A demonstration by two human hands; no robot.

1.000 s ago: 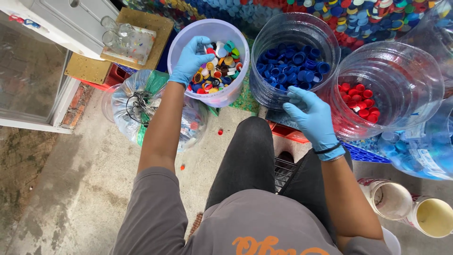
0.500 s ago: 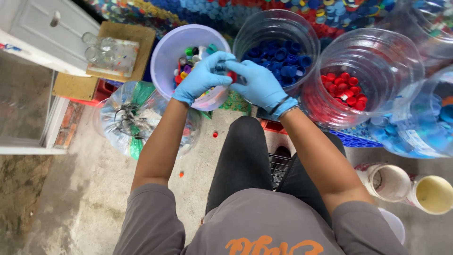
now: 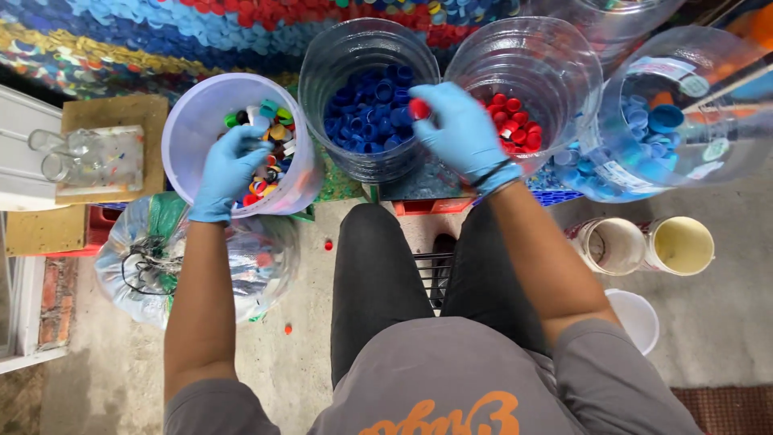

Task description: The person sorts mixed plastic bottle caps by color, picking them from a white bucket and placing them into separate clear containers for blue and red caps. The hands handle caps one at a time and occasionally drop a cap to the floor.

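My left hand (image 3: 228, 171), in a blue glove, reaches into the white bucket (image 3: 187, 121) of mixed coloured bottle caps (image 3: 270, 137), fingers down among them. My right hand (image 3: 460, 129), also gloved, pinches a red bottle cap (image 3: 419, 108) above the gap between two clear containers. One clear container (image 3: 354, 48) holds blue caps (image 3: 366, 113); the other (image 3: 555, 72) holds red caps (image 3: 515, 125). Whether the left fingers grip a cap is hidden.
A tilted clear jug (image 3: 684, 113) with blue caps lies at right. A tied plastic bag (image 3: 153, 266) sits by my left knee. Two paint tins (image 3: 644, 246) and a white tub (image 3: 636, 318) stand at right. Loose caps (image 3: 328, 243) dot the floor. A carpet of caps (image 3: 161, 40) lies behind.
My right hand has left the mixed bucket and moved right with a red cap, now between the blue and red containers. My left hand stays in the mixed bucket.
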